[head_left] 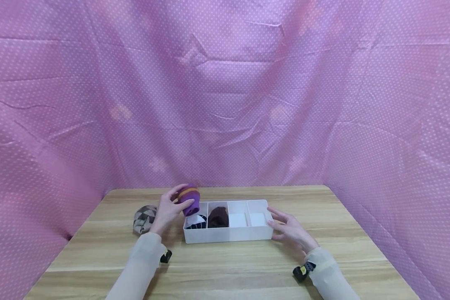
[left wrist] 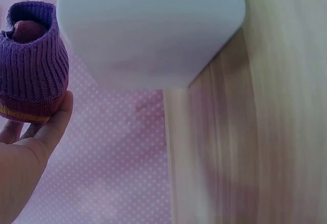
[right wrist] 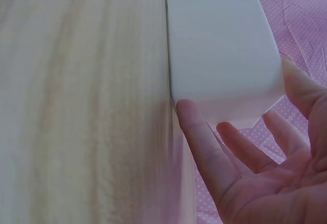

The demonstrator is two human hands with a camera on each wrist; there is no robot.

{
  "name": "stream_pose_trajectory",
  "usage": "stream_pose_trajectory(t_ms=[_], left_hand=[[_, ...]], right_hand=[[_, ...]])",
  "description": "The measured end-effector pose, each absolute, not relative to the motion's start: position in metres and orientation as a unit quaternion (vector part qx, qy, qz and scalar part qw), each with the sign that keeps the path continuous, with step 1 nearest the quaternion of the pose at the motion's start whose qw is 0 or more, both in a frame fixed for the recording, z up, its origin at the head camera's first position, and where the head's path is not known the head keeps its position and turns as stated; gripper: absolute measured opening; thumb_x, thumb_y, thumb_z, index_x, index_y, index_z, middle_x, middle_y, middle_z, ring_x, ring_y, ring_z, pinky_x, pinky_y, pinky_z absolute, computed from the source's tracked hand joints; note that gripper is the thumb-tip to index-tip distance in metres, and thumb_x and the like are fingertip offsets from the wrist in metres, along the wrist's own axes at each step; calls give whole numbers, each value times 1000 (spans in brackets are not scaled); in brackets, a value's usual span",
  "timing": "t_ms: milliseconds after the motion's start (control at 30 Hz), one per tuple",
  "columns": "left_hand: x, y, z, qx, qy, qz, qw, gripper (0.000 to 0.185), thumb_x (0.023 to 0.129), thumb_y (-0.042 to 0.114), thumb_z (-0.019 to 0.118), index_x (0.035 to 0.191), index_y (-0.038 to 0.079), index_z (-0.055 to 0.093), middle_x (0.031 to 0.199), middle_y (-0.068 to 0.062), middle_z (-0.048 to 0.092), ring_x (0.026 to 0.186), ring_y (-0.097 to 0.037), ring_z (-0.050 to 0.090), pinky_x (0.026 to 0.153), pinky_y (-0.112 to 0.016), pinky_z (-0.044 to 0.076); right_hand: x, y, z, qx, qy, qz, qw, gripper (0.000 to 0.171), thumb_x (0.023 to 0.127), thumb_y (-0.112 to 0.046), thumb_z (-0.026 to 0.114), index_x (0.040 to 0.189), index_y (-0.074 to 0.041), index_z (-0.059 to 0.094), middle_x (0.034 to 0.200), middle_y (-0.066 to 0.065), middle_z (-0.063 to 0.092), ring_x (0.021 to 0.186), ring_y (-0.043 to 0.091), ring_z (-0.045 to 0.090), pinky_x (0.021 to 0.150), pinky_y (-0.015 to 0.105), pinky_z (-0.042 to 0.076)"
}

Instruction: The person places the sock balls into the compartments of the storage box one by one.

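My left hand [head_left: 167,211] grips the purple rolled sock [head_left: 189,199] above the leftmost of 4 compartments in the white divided box [head_left: 228,234]. My right hand [head_left: 290,229], fingers straight, touches the box's right end.

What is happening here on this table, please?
A person is putting rolled socks into a white divided box on a wooden table. The left hand holds a purple sock roll above the box's left end. The right hand rests open against the box's right end. Two compartments already hold socks; a grey patterned roll waits left of the box.
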State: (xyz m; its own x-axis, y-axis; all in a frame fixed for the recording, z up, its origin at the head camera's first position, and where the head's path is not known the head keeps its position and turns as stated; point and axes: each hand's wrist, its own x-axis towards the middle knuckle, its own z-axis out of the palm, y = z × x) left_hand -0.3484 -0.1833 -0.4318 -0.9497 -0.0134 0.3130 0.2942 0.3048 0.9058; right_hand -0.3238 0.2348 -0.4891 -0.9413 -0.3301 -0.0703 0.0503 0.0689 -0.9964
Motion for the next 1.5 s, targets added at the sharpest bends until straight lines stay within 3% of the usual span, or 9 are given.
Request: stream_pose_trajectory(t_ms=[333, 767, 1233, 1500], left_hand=[[-353, -165, -434, -117, -790, -589, 121, 59, 80, 26, 83, 133, 20, 59, 129, -14, 61, 115, -31, 59, 92, -43, 55], [-355, -143, -435, -123, -783, -602, 95, 58, 80, 30, 82, 133, 29, 59, 135, -6, 55, 120, -34, 57, 91, -47, 55], [-356, -116, -442, -160, -786, -591, 88, 56, 78, 29, 83, 130, 28, 61, 126, -8, 60, 107, -31, 63, 78, -40, 60], [-360, -103, -445, -155, -808, -558, 103, 56, 77, 38, 83, 129, 31, 62, 122, -6, 63, 106, -26, 64, 82, -40, 59]], right_hand=[[-325, 234, -488, -97, 723, -670, 139, 69, 95, -20, 65, 154, -13, 30, 156, 32, 19, 124, 40, 53, 95, 51, 51], [-324, 234, -486, -93, 726, -666, 141, 68, 95, -18, 64, 154, -13, 30, 157, 31, 19, 123, 39, 54, 95, 50, 52], [-325, 233, -485, -109, 727, -663, 142, 69, 97, -19, 63, 155, -10, 27, 156, 34, 18, 124, 40, 54, 95, 52, 51], [-326, 231, -485, -101, 726, -666, 139, 67, 97, -18, 62, 154, -11, 29, 156, 34, 19, 123, 38, 55, 94, 51, 52]])
